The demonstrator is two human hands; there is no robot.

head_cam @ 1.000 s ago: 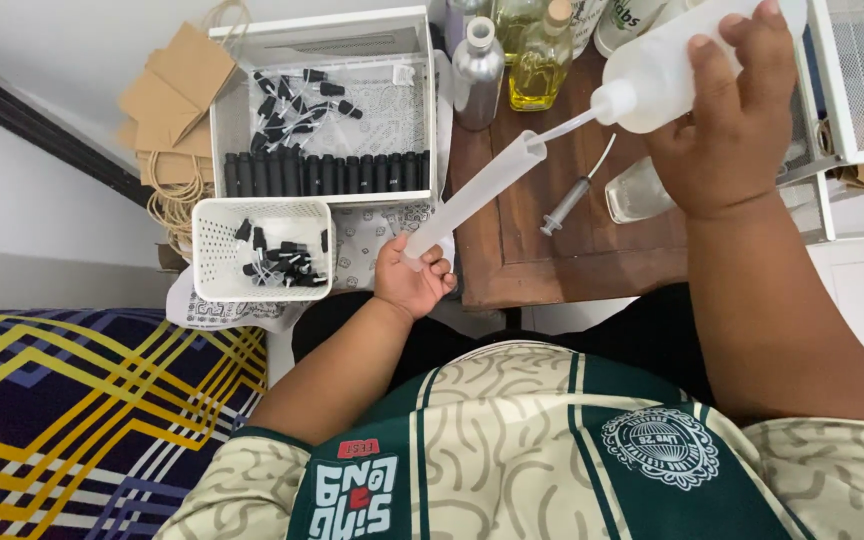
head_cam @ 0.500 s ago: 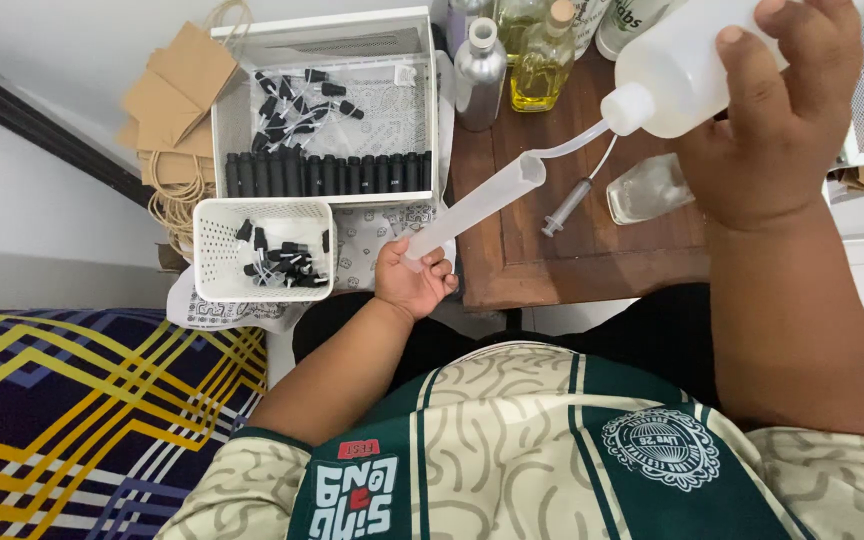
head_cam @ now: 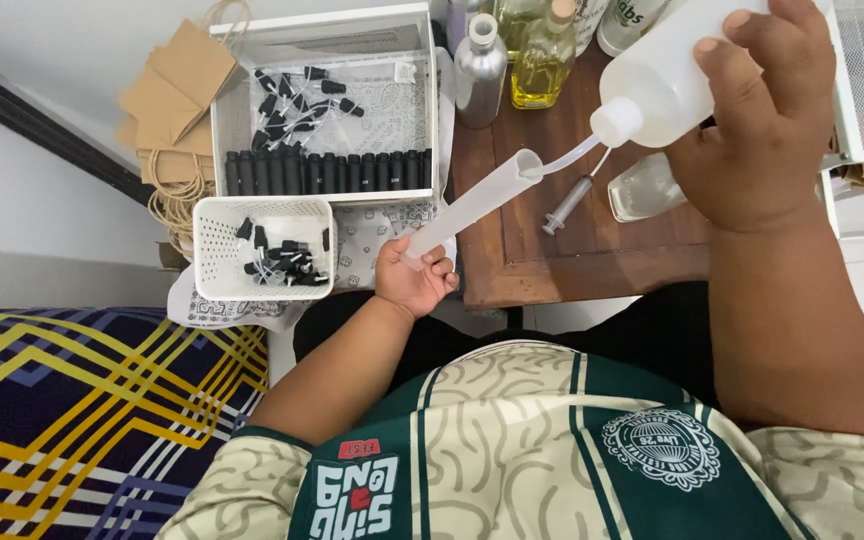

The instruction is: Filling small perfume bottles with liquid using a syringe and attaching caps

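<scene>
Head view: we hold the long translucent plastic measuring tube (head_cam: 472, 205) in our left hand (head_cam: 414, 280), fingers closed round its lower end. Its long axis runs toward 2 o'clock, open mouth uppermost. Our right hand (head_cam: 762, 130) grips the white plastic squeeze bottle (head_cam: 667, 80), fingers wrapped shut — its thin spout (head_cam: 567, 160) enters the tube mouth from 2 o'clock. Both hang above the brown wooden table (head_cam: 592, 260).

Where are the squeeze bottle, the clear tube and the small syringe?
squeeze bottle (head_cam: 667, 85), head view, on its white body.
clear tube (head_cam: 472, 205), head view, mid-length of the barrel.
small syringe (head_cam: 567, 203), head view, on its barrel.
</scene>
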